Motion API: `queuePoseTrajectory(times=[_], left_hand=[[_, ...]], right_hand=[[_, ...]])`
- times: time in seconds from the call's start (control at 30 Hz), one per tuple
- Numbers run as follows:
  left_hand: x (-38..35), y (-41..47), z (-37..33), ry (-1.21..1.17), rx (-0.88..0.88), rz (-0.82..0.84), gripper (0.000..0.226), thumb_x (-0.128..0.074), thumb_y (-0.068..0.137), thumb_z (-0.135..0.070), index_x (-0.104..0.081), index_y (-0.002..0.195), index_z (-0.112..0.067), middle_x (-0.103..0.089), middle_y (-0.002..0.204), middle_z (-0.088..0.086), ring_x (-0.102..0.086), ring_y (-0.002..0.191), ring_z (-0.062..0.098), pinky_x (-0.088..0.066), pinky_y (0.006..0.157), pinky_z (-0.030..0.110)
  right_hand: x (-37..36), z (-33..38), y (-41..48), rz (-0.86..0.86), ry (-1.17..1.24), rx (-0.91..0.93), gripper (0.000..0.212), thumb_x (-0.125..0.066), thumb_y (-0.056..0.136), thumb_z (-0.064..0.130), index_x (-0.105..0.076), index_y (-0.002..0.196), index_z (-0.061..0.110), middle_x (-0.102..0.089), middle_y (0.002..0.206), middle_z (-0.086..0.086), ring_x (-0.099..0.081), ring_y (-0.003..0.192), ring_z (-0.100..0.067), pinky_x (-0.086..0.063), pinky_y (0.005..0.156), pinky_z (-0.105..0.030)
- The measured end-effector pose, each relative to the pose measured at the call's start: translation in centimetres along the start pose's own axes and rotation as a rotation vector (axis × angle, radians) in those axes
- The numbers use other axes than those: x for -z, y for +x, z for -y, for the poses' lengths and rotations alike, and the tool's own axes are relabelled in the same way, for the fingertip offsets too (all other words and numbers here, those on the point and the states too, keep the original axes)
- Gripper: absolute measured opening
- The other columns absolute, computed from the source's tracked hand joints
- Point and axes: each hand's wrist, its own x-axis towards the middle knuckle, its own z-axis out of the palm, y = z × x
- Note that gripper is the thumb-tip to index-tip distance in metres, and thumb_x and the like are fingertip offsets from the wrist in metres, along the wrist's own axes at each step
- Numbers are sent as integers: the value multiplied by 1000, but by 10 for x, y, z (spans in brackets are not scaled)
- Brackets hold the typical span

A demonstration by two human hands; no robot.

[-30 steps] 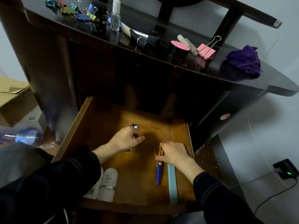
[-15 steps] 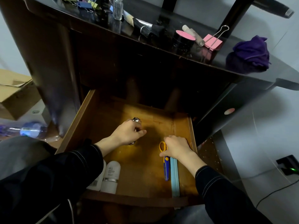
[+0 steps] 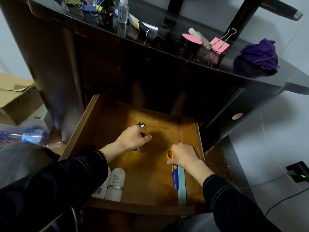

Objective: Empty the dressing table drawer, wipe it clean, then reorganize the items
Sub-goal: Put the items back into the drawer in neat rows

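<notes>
Over the drawer floor (image 3: 150,166), left grip (image 3: 133,139) wraps a small tube (image 3: 141,125); right grip (image 3: 184,155) clasps scissors (image 3: 174,174).

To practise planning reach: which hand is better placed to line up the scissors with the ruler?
Right. The right hand holds the scissors, which lie beside the ruler at the right side of the drawer. The left hand is mid-drawer, gripping a small bottle.

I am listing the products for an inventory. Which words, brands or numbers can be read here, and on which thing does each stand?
"eLL": on the white bottle in the drawer.
Smaller print beneath it: too small to read.
Second white bottle beside it: barcode digits unreadable.
</notes>
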Motion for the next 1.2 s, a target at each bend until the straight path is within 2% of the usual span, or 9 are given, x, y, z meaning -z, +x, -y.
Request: queuePoseTrajectory(times=[0.2, 0.33, 0.43, 0.53, 0.6, 0.8, 0.97, 1.1, 1.2], left_hand=[[2, -1, -3, -41, 43, 40, 21, -62, 95, -29, -72, 81, -17, -67, 83, -2, -59, 88, 13, -51, 76, 34], [7, 1, -10, -196, 143, 149, 33, -50, 90, 1, -73, 90, -22, -65, 88, -9, -61, 95, 17, -48, 76, 21], [5, -2, -15, -312, 168, 231, 41, -56, 84, 11, -69, 112, -16, -63, 106, -2, -60, 101, 25, -48, 79, 24], [-1, -8, -20, -338, 155, 274, 75, -68, 84, 5, -44, 148, -22, -47, 142, 3, -55, 124, 32, -48, 81, 22], [-5, -14, -22, -383, 182, 311, 86, -72, 84, 1, -31, 155, -26, -43, 148, 7, -54, 126, 34, -53, 86, 28], [-29, -30, -38, -518, 384, 415, 65, -72, 85, -2, -46, 141, -24, -54, 125, 6, -63, 105, 24, -60, 82, 38], [-65, -37, -58, -352, 343, 460, 57, -69, 90, -10, -49, 142, -23, -51, 132, 3, -56, 110, 18, -58, 78, 30], [-76, -37, -60, -391, 307, 419, 50, -67, 92, -7, -53, 139, -19, -55, 133, 8, -59, 96, 11, -50, 58, 14], [-77, -37, -55, -321, 239, 375, 46, -72, 89, -9, -59, 133, -12, -63, 129, 7, -59, 104, 11, -49, 66, 5]], right_hand=[[3, -1, -4, 15, 104, -33, 41, -69, 86, 57, -51, 92, 21, -62, 82, 2, -65, 72, -16, -50, 58, -25], [18, -18, -10, -361, 186, -47, 29, -56, 97, 49, -63, 105, 22, -66, 91, 5, -62, 79, -10, -49, 60, -20], [15, -30, -20, -627, 134, -26, 16, -59, 95, 33, -69, 100, 22, -64, 99, 5, -56, 97, -14, -50, 68, -23], [3, -27, -25, -651, 80, 47, 20, -55, 95, 29, -72, 97, 20, -62, 101, 4, -54, 105, -17, -50, 84, -33], [3, -29, -23, -683, 113, 8, 19, -56, 93, 29, -72, 95, 21, -62, 102, 4, -53, 108, -17, -47, 90, -36], [6, -32, -19, -692, 275, -200, 12, -61, 90, 27, -71, 91, 20, -63, 102, 2, -51, 107, -19, -47, 86, -35], [10, -28, -23, -676, 257, -222, 12, -63, 89, 26, -72, 89, 19, -64, 101, 1, -51, 108, -22, -45, 85, -36], [13, -28, -25, -662, 289, -215, 14, -62, 89, 27, -73, 89, 19, -65, 101, 2, -50, 112, -22, -45, 87, -36], [14, -27, -26, -651, 294, -220, 15, -61, 90, 28, -73, 89, 19, -65, 101, 2, -50, 112, -21, -45, 87, -36]])
